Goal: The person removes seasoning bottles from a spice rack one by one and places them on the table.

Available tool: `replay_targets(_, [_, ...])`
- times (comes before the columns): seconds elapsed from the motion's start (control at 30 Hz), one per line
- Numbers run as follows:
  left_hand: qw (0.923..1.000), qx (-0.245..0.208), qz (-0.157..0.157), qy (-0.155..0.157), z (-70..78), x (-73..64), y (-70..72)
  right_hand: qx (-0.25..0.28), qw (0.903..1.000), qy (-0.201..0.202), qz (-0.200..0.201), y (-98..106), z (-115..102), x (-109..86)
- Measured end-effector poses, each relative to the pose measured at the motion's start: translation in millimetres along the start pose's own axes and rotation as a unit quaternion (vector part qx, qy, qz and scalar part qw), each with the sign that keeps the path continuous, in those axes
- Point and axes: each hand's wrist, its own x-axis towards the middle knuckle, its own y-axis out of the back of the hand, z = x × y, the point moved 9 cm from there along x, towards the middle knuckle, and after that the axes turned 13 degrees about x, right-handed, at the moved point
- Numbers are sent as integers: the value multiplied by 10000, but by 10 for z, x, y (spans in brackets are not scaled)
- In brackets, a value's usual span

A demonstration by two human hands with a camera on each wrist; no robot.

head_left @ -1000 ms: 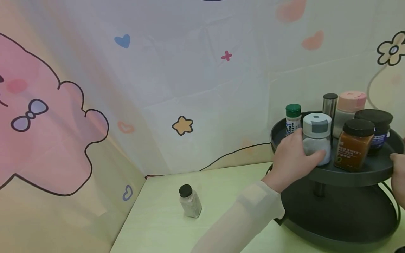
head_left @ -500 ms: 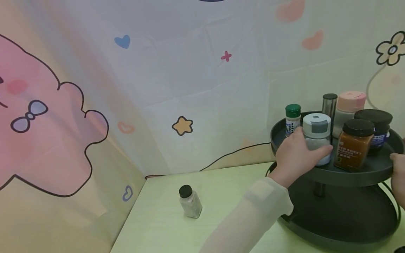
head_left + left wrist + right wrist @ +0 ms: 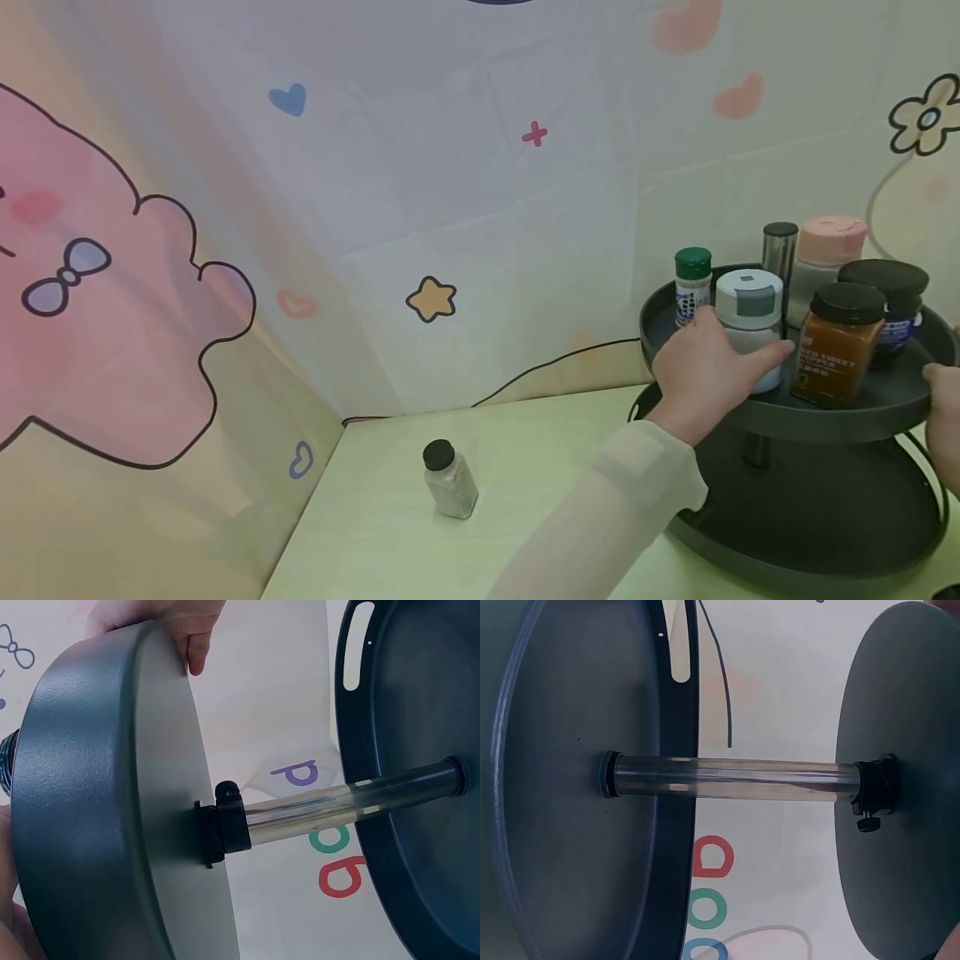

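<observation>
In the head view, my left hand [image 3: 701, 375] is around a clear jar with a white and grey lid [image 3: 748, 296]; its thumb lies across the jar's front and the other fingers are mostly hidden. The jar stands on the upper tray of a black two-tier turntable rack [image 3: 832, 423]. My right hand [image 3: 943, 429], cut off by the frame's edge, grips the same tray's rim. Seen from the left wrist, my right hand's fingertip [image 3: 199, 656] reaches under that tray.
On the upper tray also stand a green-capped shaker [image 3: 693, 275], a sweet pepper jar [image 3: 840, 350], a black-lidded jar [image 3: 892, 296], a pink-lidded jar [image 3: 831, 250] and a slim bottle [image 3: 780, 250]. A black-capped bottle [image 3: 452, 483] stands on the table. A post [image 3: 757, 780] joins the tiers.
My left hand and sleeve have shifted slightly right, and the thumb has slid up and right across the jar's front. The jar, the rack and my right hand stay in place.
</observation>
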Motion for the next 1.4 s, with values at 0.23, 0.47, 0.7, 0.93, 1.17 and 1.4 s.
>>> replay_targets(0.23, [10000, -3, 20, 24, -6, 5, -11, 468, 9987, 40, 187, 6, -38, 13])
replay_targets(0.47, [9999, -163, -10, 8, -7, 16, -25, 603, 9976, -314, 136, 6, -41, -3])
replay_targets(0.7, [9996, -256, 70, -38, -10, 9, -9, 625, 9974, -151, 312, 56, -1067, -358])
replay_targets(0.93, [9982, -552, 175, -178, -8, 0, 5, 620, 9957, -619, 295, 26, -964, -363])
replay_targets(1.17, [9974, -614, 301, -243, -10, 1, 18, 664, 9975, -154, 165, -1, -320, -113])
replay_targets(1.4, [9953, -801, 415, -359, -10, 0, 43, 718, 9959, -459, 318, 37, -1075, -351])
